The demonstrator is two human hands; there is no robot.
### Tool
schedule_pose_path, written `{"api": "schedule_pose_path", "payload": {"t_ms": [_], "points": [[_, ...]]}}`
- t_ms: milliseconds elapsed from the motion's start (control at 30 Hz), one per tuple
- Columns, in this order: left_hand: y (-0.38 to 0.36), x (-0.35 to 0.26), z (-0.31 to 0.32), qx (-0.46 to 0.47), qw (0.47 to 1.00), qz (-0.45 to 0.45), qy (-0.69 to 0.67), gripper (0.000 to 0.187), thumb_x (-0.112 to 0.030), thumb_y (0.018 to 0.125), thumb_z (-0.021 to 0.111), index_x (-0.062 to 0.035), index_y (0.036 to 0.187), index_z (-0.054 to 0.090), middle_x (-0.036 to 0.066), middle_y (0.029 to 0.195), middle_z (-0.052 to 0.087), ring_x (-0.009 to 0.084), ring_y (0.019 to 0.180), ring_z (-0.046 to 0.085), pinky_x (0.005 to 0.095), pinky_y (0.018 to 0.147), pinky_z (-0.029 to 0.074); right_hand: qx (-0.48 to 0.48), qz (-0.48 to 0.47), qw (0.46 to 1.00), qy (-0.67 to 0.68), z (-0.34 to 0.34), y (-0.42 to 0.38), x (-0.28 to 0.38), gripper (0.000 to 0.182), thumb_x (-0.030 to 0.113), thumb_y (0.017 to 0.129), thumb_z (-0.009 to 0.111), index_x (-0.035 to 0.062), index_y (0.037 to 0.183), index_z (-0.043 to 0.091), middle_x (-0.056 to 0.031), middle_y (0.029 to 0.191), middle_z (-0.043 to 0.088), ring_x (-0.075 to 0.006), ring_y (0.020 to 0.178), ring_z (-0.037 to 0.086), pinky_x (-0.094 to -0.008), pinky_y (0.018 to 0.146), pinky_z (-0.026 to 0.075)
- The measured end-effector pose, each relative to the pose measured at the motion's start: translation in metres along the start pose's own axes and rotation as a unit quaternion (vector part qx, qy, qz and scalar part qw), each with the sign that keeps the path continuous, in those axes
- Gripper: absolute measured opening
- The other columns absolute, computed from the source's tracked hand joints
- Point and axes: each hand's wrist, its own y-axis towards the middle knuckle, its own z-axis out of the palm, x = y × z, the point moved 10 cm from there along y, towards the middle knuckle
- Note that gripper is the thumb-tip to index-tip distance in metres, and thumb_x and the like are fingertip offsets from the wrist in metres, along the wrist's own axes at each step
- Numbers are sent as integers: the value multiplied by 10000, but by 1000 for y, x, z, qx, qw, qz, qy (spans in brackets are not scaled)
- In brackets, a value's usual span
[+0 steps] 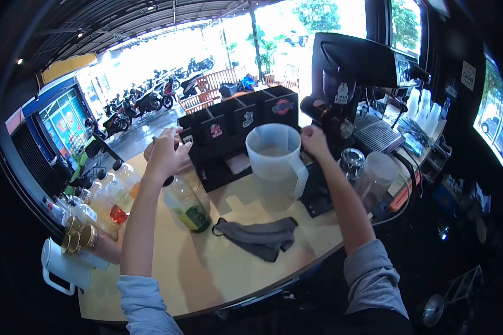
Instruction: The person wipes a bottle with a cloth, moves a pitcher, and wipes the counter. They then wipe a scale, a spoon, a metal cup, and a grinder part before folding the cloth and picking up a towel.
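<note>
My left hand (169, 149) is raised just beyond a clear bottle (188, 207) with a dark cap and green contents. Its thumb and forefinger are apart, beside the left end of a black divided organizer (218, 146) with round stickers; the other fingers are partly hidden. My right hand (315, 140) has curled fingers near the organizer's right end, right behind the rim of a translucent plastic pitcher (274, 167). The pitcher stands upright with its handle toward me. Whatever the right fingers hold, if anything, is hidden.
A grey cloth (260, 237) lies crumpled on the wooden table (229, 290). Several bottles (98, 195), gold-topped containers and a white jug (64, 265) line the left edge. At right stand a black grinder (341, 78), a metal cup (352, 162), a clear container (379, 173) and an espresso machine (377, 127).
</note>
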Motion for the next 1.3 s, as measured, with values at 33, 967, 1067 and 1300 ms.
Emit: {"api": "schedule_pose_path", "payload": {"t_ms": [33, 967, 1067, 1300], "points": [[8, 8, 13, 46, 998, -35, 3, 473, -209, 766, 678, 40, 1148, 553, 194, 1053, 578, 254, 825, 616, 360, 817, 475, 13, -4, 999, -41, 13, -1, -8, 346, 143, 683, 647, -30, 982, 617, -224, 936, 646, -337, 919, 629, -390, 851, 483], [44, 39, 63, 76, 982, -24, 174, 371, -111, 757, 661, 83, 1060, 572, 278, 1007, 594, 387, 981, 579, 409, 891, 449, 150, -10, 981, -119, 88, 22, -39, 325, 40, 783, 564, -57, 1093, 558, -251, 1161, 546, -388, 1129, 505, -446, 955, 407], [42, 45, 59, 81, 978, -53, 187, 415, -115, 723, 684, 49, 1091, 582, 201, 1017, 614, 308, 891, 623, 372, 820, 488, 121, -106, 874, -458, 96, 32, -53, 172, 103, 827, 530, 82, 911, 679, -104, 1011, 635, -237, 1021, 581, -439, 900, 398], [37, 33, 55, 89, 981, -46, 167, 417, -110, 732, 671, 52, 1104, 574, 219, 1031, 607, 326, 934, 605, 381, 854, 472, 111, -135, 816, -551, 102, 43, -45, 177, 145, 827, 531, 99, 824, 701, -77, 926, 661, -217, 978, 589, -446, 912, 376]]}}
